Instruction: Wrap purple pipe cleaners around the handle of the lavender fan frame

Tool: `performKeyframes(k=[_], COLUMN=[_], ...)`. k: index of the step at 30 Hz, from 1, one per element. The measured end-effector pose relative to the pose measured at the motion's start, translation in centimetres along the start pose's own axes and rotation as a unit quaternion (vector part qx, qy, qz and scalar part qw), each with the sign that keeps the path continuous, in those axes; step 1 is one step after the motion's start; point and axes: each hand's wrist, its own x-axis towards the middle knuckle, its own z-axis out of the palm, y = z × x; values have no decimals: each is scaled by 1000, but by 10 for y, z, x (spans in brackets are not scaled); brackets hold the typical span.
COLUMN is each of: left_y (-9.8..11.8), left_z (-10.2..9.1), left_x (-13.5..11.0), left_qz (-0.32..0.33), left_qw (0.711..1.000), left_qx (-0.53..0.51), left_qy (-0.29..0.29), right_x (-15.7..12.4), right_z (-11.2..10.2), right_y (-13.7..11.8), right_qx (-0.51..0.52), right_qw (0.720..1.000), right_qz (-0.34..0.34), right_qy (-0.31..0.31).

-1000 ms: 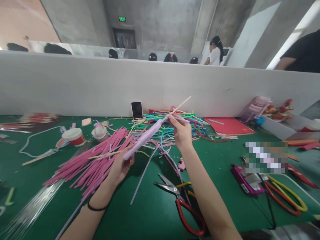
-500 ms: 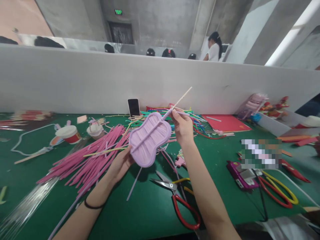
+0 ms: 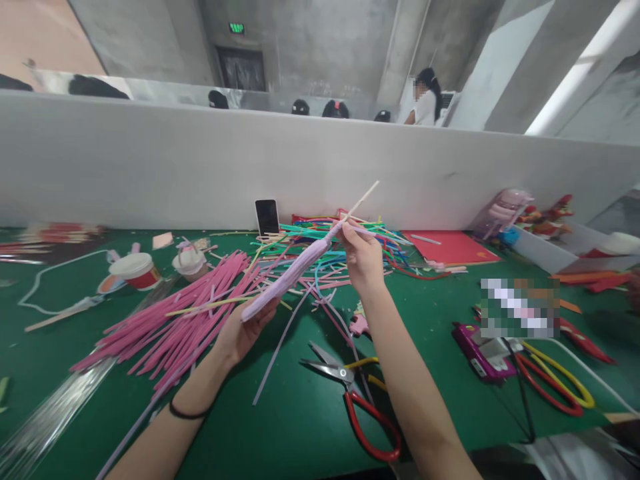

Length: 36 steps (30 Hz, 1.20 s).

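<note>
A flat lilac pipe-cleaner panel (image 3: 287,279) is held above the table, turned almost edge-on. From its upper right end runs a thin wooden stick (image 3: 364,199), its lower part wrapped in lilac pipe cleaner. My right hand (image 3: 364,257) pinches this wrapped part between thumb and fingers. Under the panel's lower left end, my left hand (image 3: 249,331) curls its fingers round the edge, partly hidden by it. A loose lilac pipe cleaner (image 3: 280,350) lies below the panel. Red-handled scissors (image 3: 345,375) rest with blades apart between my forearms.
Pink pipe cleaners (image 3: 175,327) are heaped at left, and multicoloured ones (image 3: 395,250) at the back. A phone (image 3: 267,217) leans on the white partition (image 3: 200,160). Lidded cups (image 3: 135,272) stand at left. A pink glue gun (image 3: 358,324), purple power strip (image 3: 480,353) and red sheet (image 3: 450,247) lie rightward.
The lilac panel has turned from showing its broad ribbed face to nearly edge-on. Both hands keep their hold, with the right hand slightly lower and further left.
</note>
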Motion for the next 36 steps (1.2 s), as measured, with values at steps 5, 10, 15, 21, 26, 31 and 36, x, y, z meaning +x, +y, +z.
performKeyframes(k=[5,10,15,21,26,31,36], left_y=[-3,-3,2,5,8,7,0], left_z=[-2,-3,3,5,-5,-9,-11], left_x=[-1,1,-1,-3,0,1,5], left_qz=[-4,-7,-29,-62,-81,-78,-96], left_qw=[1000,999,999,998,994,993,993], left_qx=[6,4,2,-22,-67,-88,-68], left_qy=[-14,-32,-19,-21,20,19,-20], right_x=[1,-1,-6,-13,-11,-8,-9], right_z=[-1,2,6,11,9,3,2], right_y=[-4,-1,1,0,0,-5,-10], right_qx=[9,12,27,20,7,-30,-33], right_qw=[1000,1000,999,996,998,999,997], right_qz=[-6,-12,4,14,6,-26,-30], right_qy=[-18,-23,-40,-82,-61,-34,-67])
